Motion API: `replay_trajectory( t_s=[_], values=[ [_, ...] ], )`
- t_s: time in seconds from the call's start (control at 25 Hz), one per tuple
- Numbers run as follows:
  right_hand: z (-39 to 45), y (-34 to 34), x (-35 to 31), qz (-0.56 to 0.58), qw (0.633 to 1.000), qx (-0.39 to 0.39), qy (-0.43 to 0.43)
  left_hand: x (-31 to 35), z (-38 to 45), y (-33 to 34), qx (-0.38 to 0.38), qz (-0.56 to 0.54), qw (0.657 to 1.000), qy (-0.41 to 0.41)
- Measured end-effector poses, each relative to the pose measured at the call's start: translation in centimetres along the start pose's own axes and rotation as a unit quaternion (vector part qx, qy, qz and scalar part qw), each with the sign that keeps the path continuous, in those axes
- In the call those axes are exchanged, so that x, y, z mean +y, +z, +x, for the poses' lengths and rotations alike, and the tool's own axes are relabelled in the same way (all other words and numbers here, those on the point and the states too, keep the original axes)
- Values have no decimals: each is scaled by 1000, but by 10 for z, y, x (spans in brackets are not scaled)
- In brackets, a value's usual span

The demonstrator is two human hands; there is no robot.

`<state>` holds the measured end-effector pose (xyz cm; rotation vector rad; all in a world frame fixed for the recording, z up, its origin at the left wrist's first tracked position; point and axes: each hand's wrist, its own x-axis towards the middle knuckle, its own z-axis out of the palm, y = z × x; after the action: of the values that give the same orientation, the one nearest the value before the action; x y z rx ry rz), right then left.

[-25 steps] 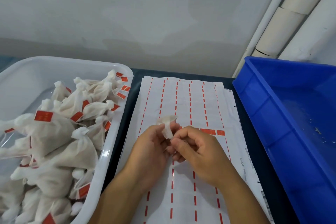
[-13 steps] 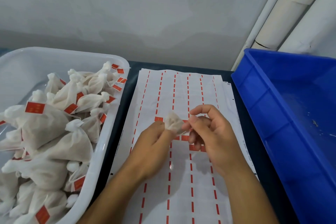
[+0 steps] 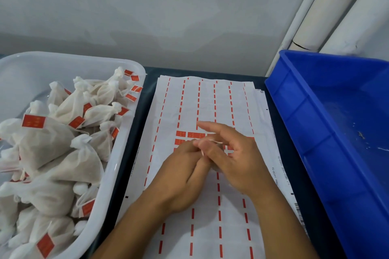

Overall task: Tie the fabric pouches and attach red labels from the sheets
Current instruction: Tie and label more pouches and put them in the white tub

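Two hands, our left hand [image 3: 181,166] and right hand [image 3: 231,153], pinch something small over the label sheet [image 3: 210,206], seemingly a label; next we press it onto a pouch.

Hands: left hand [image 3: 181,174] and right hand [image 3: 235,157] meet over the label sheets [image 3: 210,107]; what they pinch is mostly hidden, only a thin white sliver shows.
Right index finger: extended away from the grip.
Labels: red labels [image 3: 189,134] just beyond the grip.
Left of grip: white tub [image 3: 130,132] holding tied pouches [image 3: 63,153].
Right of grip: blue bin [image 3: 315,132].
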<state>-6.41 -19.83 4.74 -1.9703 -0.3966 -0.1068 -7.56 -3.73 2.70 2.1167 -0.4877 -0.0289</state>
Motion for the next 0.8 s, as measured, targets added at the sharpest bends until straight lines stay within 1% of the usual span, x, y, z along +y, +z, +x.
replay_trajectory(
  t_s=[0.08, 0.24, 0.36, 0.44, 0.56, 0.68, 0.8],
  values=[
    [0, -2, 1, 10, 1000, -16, 13, 0, 1, 1, 1, -45, 998, -31],
    [0, -7, 2, 23, 1000, 3, 8, -3, 3, -2, 30, -128, 985, -112],
    [-2, -8, 2, 47, 999, -18, 18, -4, 6, -6, 56, -147, 976, -149],
    [-3, -9, 1, 47, 998, -34, 8, -2, 8, -9, 59, -157, 971, -170],
    [-3, -9, -1, 22, 998, -60, -20, 1, 8, -12, 61, -198, 959, -190],
    [-3, -7, -3, -27, 995, -82, -44, 3, 7, -14, 66, -210, 955, -197],
    [-3, -7, -1, -80, 992, -68, -68, 3, 7, -16, 77, -225, 946, -221]
  ],
)
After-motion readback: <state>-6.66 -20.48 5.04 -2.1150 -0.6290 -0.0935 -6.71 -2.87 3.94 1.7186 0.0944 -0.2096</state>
